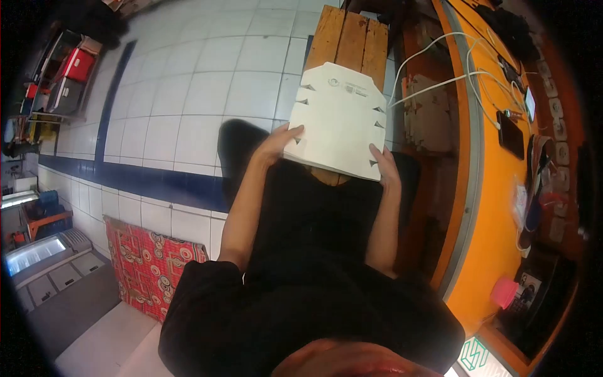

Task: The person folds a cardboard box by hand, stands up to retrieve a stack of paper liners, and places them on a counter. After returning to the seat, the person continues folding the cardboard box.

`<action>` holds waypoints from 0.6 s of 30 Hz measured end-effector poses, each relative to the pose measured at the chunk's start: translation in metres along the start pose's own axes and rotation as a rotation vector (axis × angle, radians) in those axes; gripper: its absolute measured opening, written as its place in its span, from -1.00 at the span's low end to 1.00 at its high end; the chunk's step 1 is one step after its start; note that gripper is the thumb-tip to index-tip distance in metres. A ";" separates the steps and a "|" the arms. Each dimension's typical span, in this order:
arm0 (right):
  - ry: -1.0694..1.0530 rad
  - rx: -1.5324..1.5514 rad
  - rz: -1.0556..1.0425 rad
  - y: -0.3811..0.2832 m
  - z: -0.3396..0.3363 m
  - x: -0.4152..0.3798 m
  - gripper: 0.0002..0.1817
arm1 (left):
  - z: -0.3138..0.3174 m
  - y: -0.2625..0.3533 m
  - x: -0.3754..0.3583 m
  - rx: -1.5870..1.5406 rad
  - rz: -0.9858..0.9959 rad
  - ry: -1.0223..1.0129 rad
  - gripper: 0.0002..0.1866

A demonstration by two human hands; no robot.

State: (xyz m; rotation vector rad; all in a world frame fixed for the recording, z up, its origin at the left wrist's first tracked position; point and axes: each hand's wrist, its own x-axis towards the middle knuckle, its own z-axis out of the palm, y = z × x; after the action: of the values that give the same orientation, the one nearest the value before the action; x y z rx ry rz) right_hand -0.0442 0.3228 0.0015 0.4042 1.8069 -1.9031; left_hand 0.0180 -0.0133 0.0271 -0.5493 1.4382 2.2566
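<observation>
A stack of flat white card sheets (339, 119) with small notches along both sides and a printed logo near the far edge lies over the near part of a wooden bench (352, 38). My left hand (276, 143) grips its lower left edge, with fingertips on the top face. At the lower right edge my right hand (385, 164) holds the stack too, thumb on top and the other fingers partly hidden beneath or beside it. The stack's near edge is close to my lap.
An orange counter (490, 182) runs along the right, bearing a dark phone (510, 135), white cables (433, 94) and a pink object (504, 293). White floor tiles (207, 88) with a blue stripe lie left. A red patterned cushion (151, 264) is at lower left.
</observation>
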 end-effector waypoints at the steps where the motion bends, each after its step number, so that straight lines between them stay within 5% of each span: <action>1: -0.020 -0.041 -0.028 0.001 0.001 -0.001 -0.49 | -0.010 -0.010 0.007 0.087 -0.013 0.008 -0.42; 9: -0.024 -0.028 -0.416 -0.014 0.030 -0.016 -0.55 | -0.024 -0.019 -0.023 0.265 0.357 0.099 -0.54; 18: -0.105 -0.176 -0.514 -0.040 0.047 -0.019 -0.63 | -0.032 0.002 -0.022 0.312 0.487 0.241 -0.61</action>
State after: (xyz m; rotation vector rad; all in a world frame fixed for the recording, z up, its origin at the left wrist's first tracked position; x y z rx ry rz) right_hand -0.0439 0.2792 0.0499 -0.2429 2.1284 -2.0096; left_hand 0.0390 -0.0462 0.0278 -0.4122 2.1977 2.2943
